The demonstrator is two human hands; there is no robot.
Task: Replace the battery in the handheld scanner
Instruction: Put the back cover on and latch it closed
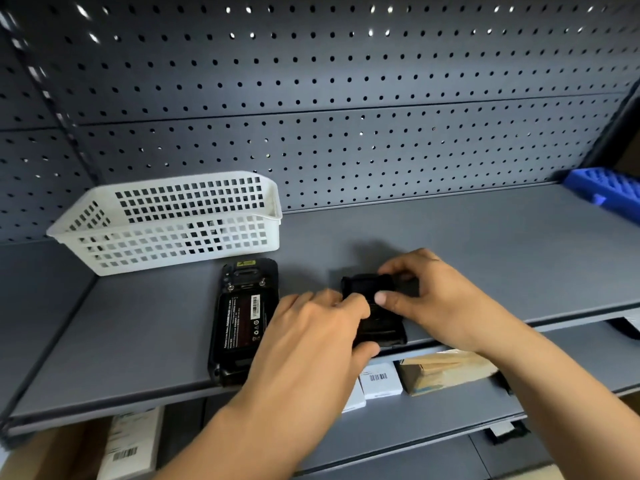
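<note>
Gripping black cover (375,306) with both hands' fingers (349,303) closed round it, freeing scanner (242,320) left, battery (242,318) exposed on shelf (485,244)

Left hand (311,327) covers the lower right of the open scanner (239,323). Black unit (377,306) at centre largely hidden, blurred. Blue tray (606,192) cut off at right edge.

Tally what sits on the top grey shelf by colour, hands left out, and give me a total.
White: 1, the mesh basket.
Black: 2, the scanner lying face down with its labelled battery showing, and the black part that the left hand and right hand hold.
Blue: 1, the tray at the far right edge.
Total: 4.
</note>
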